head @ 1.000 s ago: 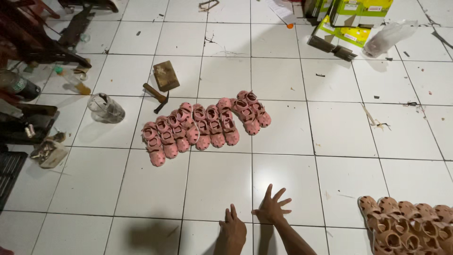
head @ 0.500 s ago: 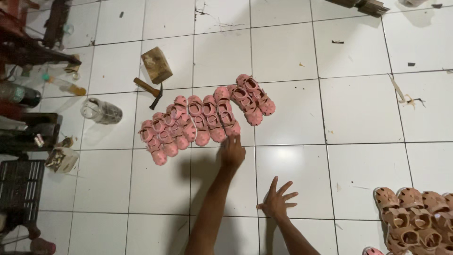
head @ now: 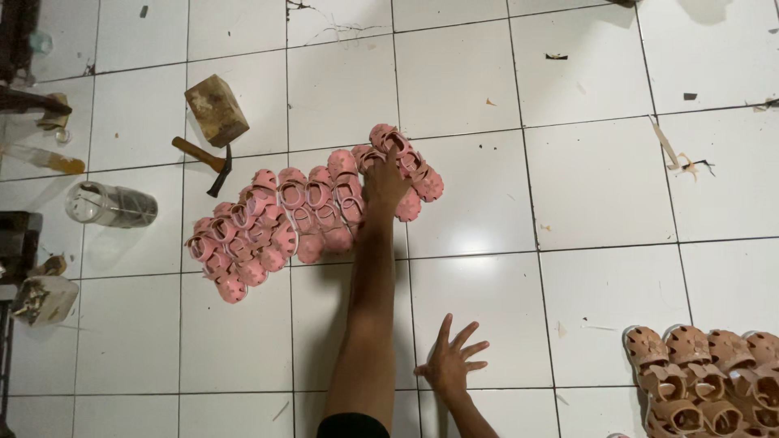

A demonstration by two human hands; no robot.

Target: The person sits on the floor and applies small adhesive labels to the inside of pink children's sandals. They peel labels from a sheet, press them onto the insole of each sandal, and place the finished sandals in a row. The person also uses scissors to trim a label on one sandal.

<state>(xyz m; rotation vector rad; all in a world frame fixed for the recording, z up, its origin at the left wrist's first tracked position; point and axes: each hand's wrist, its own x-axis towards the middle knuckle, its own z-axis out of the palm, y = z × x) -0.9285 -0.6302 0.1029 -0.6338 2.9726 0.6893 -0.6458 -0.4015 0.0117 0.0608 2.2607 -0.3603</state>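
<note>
Left hand (head: pixel 383 182): flat on the row of pink sandals (head: pixel 312 215), fingers together, grasp not discernible. Right hand (head: pixel 450 365): fingers spread on bare white tile floor (head: pixel 600 186). Hammer (head: pixel 203 158) at the row's 10 o'clock; brown sandals (head: pixel 710 377) at 4 o'clock, well apart.
</note>
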